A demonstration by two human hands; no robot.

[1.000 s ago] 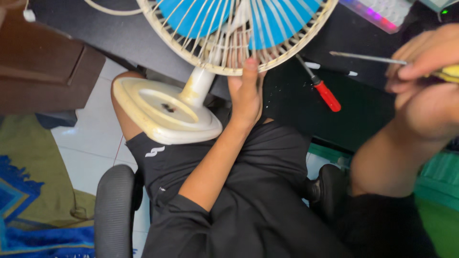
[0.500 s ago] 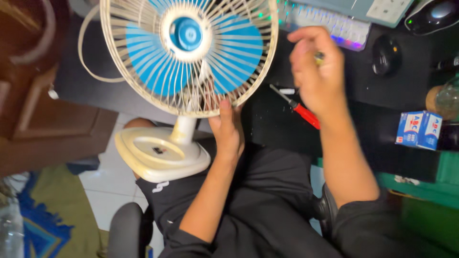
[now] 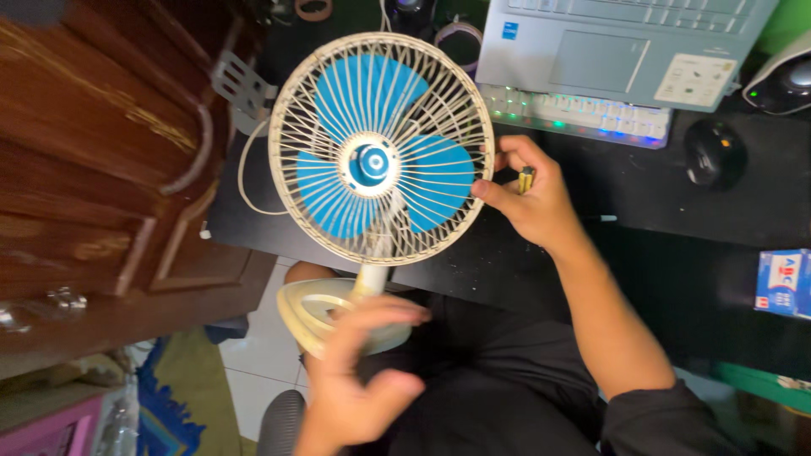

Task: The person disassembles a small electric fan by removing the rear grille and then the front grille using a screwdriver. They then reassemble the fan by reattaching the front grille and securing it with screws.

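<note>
A small desk fan with a cream wire grille [image 3: 296, 127] and blue blades [image 3: 439, 181] faces up at me. Its cream base [image 3: 300, 308] rests on my lap at the edge of the black desk [image 3: 667, 211]. My left hand [image 3: 363, 376] is blurred, with fingers spread over the near side of the base. My right hand [image 3: 536, 203] presses its thumb and fingertips on the grille's right rim. A yellow-and-black screwdriver handle [image 3: 525, 179] is tucked in that hand's fingers.
A pale laptop [image 3: 625, 51], a lit keyboard [image 3: 583, 114], a black mouse [image 3: 715, 152] and a blue-and-white box [image 3: 781, 283] lie on the desk to the right. A brown wooden cabinet [image 3: 101, 169] stands close on the left. The fan's white cord [image 3: 245, 181] loops beside it.
My left hand left the grille's lower rim and dropped to the base. My right hand came down onto the grille's right rim. The red-handled screwdriver has gone out of sight.
</note>
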